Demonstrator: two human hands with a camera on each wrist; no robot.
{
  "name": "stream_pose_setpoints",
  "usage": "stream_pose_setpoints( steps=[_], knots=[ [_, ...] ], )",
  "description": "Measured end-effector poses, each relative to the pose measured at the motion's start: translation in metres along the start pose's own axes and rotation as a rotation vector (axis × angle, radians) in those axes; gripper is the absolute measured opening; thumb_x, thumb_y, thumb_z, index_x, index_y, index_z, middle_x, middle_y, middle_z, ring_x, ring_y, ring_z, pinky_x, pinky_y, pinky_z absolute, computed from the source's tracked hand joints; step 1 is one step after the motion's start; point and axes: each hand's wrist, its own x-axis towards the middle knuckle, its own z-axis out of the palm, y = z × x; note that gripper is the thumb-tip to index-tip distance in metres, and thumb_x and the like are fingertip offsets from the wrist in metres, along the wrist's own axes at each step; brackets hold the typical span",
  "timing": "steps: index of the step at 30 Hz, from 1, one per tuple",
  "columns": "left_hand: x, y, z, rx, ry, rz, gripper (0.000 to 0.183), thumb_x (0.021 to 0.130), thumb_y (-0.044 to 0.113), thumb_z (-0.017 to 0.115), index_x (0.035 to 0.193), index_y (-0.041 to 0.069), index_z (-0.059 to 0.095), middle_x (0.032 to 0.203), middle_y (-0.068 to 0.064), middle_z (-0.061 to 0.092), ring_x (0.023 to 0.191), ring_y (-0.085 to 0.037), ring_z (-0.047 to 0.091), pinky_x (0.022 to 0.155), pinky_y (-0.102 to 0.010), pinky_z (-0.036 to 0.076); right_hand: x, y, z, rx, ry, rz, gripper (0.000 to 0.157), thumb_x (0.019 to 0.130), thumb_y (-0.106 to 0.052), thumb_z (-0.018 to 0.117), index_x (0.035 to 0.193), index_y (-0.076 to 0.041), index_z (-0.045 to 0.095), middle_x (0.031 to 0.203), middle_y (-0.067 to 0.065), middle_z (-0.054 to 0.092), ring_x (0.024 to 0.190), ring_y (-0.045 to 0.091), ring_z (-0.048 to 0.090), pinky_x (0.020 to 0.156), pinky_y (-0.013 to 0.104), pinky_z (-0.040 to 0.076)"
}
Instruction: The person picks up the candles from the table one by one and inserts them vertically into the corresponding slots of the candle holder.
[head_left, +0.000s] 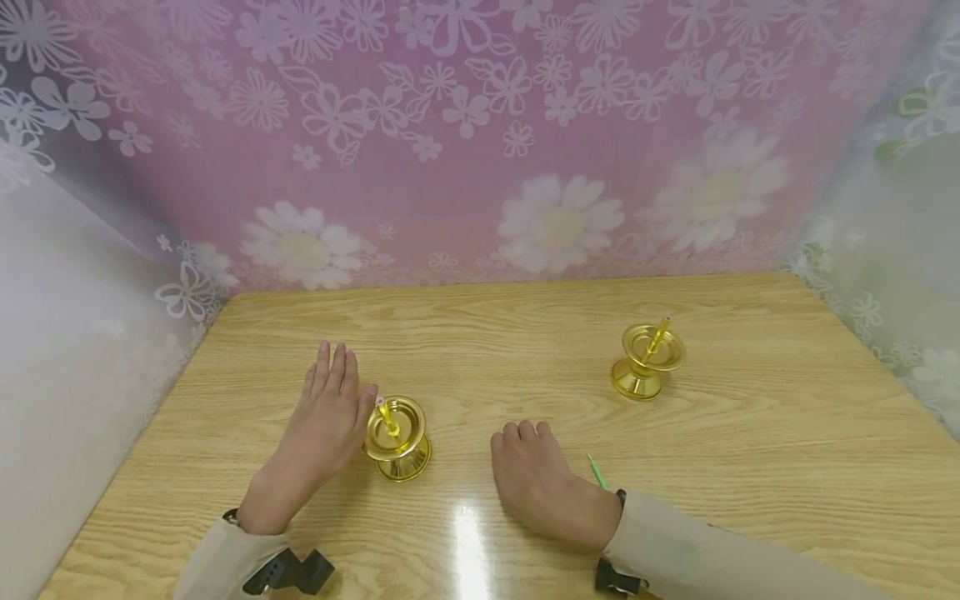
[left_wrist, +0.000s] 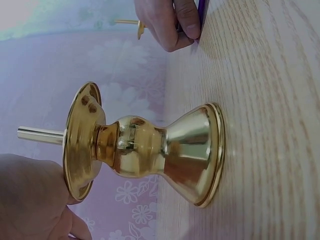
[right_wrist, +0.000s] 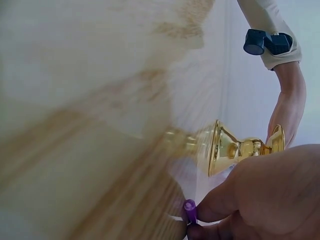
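Observation:
My left hand [head_left: 326,425] lies with straight fingers along the left side of a gold candle holder [head_left: 402,461], the thumb right at its dish rim. The holder stands upright on its flared base, with a slim tube rising from the dish; in the left wrist view the hand [left_wrist: 30,195] is behind the dish. My right hand [head_left: 534,483] is low over the table to the right of this holder, knuckles up. Its thumb and fingers pinch a slim purple stick [right_wrist: 190,211], down at the tabletop; the hand hides most of it.
A second gold candle holder [head_left: 637,379] stands farther back on the right. A thin green stick [head_left: 597,472] with a pale tip lies beside my right wrist, partly covered by it. Flowered cloth [head_left: 465,167] hangs behind the wooden table [head_left: 480,333] and along both sides.

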Motion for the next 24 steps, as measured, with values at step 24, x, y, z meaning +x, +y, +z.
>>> stream_pose_setpoints(
  steps=[24],
  knots=[
    [-0.0011,-0.0006,0.0004,-0.011,-0.002,0.012,0.064,0.107,0.033,0.025,0.145,-0.018,0.016,0.153,-0.035,0.009,0.143,-0.046,-0.004,0.115,-0.058,0.005,0.003,0.0072,-0.0001,0.017,0.255,-0.16,0.032,0.086,-0.014,0.062,0.06,-0.011,0.043,0.055,-0.003,0.033,0.05,0.008,0.025,0.047,0.02,0.026]
  ],
)
